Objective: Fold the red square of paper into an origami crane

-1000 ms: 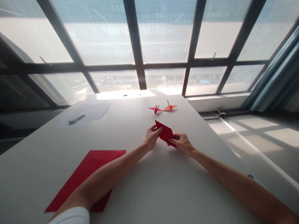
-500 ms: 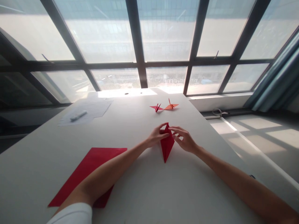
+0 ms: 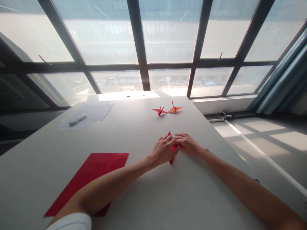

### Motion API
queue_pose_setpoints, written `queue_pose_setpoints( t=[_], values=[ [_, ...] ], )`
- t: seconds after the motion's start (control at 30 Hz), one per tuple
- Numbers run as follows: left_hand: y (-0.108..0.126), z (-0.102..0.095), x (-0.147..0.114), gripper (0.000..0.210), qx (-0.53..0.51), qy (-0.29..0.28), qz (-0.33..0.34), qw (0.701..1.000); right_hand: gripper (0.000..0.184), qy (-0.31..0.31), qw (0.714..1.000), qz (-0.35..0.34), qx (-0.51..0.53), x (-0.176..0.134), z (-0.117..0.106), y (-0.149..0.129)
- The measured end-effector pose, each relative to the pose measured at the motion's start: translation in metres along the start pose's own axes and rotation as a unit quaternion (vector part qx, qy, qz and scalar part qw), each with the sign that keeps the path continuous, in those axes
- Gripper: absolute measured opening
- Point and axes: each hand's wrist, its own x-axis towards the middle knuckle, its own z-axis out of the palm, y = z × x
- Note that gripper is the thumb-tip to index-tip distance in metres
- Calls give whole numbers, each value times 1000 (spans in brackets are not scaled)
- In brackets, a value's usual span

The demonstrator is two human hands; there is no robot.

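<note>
A folded piece of red origami paper (image 3: 174, 147), narrow and pointed at both ends, lies on the white table in front of me. My left hand (image 3: 162, 150) covers much of its left side, the fingers bent over it. From the right, my right hand (image 3: 188, 145) reaches in with its fingertips pressed together at the paper's right edge. Both hands meet over its middle, so the creases there are hidden. Beyond them stand a red paper crane (image 3: 159, 111) and an orange paper crane (image 3: 174, 109), wingtips nearly touching.
A large red sheet (image 3: 96, 169) lies left on the table (image 3: 144, 198), partly under my left forearm. Farther back are white papers (image 3: 99, 111) with a white, stick-like object (image 3: 77, 119) on them. Windows line the far side; a blue curtain (image 3: 283, 76) hangs at right.
My left hand has moved from the upper left edge down over the folded paper. My right hand has lowered and flattened against it. The paper now shows as a narrower shape.
</note>
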Motion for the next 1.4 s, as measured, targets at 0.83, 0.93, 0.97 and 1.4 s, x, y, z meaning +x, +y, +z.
queue_pose_setpoints(
  t=[0.83,0.93,0.97,1.4],
  values=[
    [-43,27,4,71,-39,-153,50,986,68,-116,986,111,-47,-6,6,-1],
    [-43,28,4,72,-30,-154,52,986,70,-120,984,125,-51,-7,8,3],
    [-43,28,4,72,-29,-154,51,986,70,-118,982,136,-57,-8,8,4],
    [-43,29,6,69,-42,-153,41,986,71,-128,972,179,-78,11,11,9]
  ],
)
